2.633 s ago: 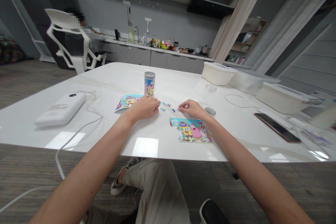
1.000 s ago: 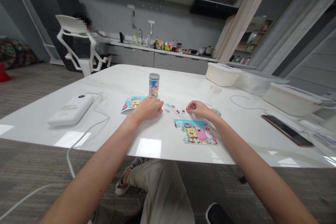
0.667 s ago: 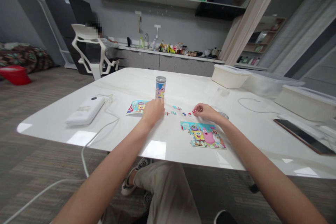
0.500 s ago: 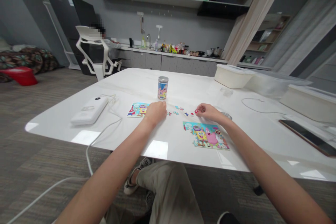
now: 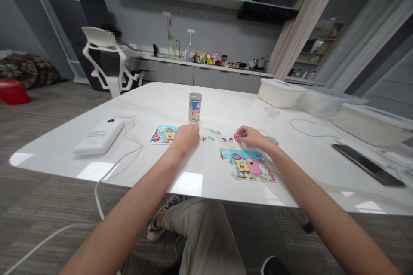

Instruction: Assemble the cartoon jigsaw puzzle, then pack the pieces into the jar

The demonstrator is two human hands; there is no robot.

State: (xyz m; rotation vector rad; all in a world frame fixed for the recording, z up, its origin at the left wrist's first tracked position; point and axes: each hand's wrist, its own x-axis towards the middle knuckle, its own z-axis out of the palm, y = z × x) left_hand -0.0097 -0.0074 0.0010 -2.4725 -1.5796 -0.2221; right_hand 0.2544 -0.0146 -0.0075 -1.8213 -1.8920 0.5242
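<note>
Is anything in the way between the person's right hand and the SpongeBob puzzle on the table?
Nothing visible stands in the way: the right hand sits just beyond the SpongeBob jigsaw puzzle. The loose puzzle pieces lie off to the hand's left, outside that path.

Pwr bank (image 5: 99, 136), phone (image 5: 368, 165), storage tubs (image 5: 278, 93) on table (image 5: 155, 99).

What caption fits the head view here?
Right hand at a red jigsaw piece, left hand near loose pieces, SpongeBob jigsaw on white table.

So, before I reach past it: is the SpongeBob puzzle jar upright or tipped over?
Upright: the SpongeBob puzzle jar stands on its base on the white table, metal lid on top.
</note>
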